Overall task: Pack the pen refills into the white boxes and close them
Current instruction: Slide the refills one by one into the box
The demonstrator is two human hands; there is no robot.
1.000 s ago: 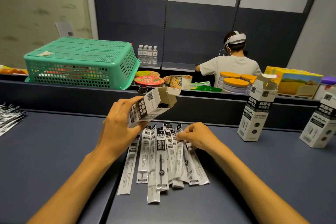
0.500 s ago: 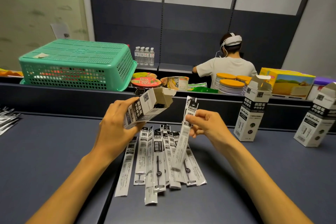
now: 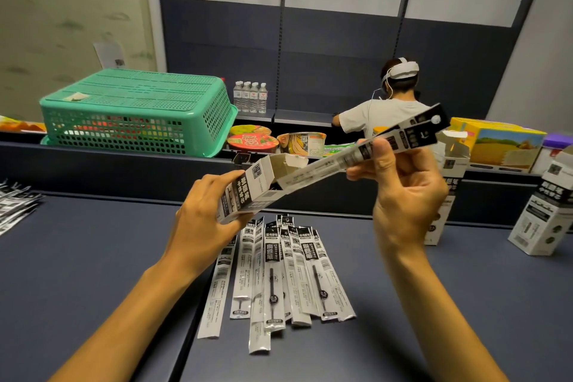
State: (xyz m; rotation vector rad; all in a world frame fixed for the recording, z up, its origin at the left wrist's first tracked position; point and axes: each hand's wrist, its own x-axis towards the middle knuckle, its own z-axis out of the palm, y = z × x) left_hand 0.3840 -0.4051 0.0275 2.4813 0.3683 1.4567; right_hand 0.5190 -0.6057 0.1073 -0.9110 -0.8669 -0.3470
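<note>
The left hand (image 3: 201,226) grips a white box (image 3: 248,192) above the table (image 3: 93,257), fingers and thumb curled round its body. The box is tilted, with its open end up and to the right and its flaps spread. The right hand (image 3: 406,195) pinches one refill (image 3: 372,149) between thumb and fingertips – the other fingers are loosely curled below. This refill is in its long clear packet with a black header card at the upper right; its lower left tip is at the mouth of the box, and it seems to be just inside, though I cannot tell how deep.

Below the hands a pile of refills (image 3: 279,270) lies flat on the table, fanned out, the black headers pointing away from the person. Two more boxes stand upright on the right with their top flaps open – one (image 3: 443,195) partly behind the right hand, one (image 3: 542,214) at the edge of the view. More packets (image 3: 15,205) lie at the far left.

Behind the table is a green basket (image 3: 136,112) turned upside down, some noodle cups (image 3: 252,141) and small bottles (image 3: 250,97). A second person (image 3: 384,112) with a white headset stands there, back to the camera
</note>
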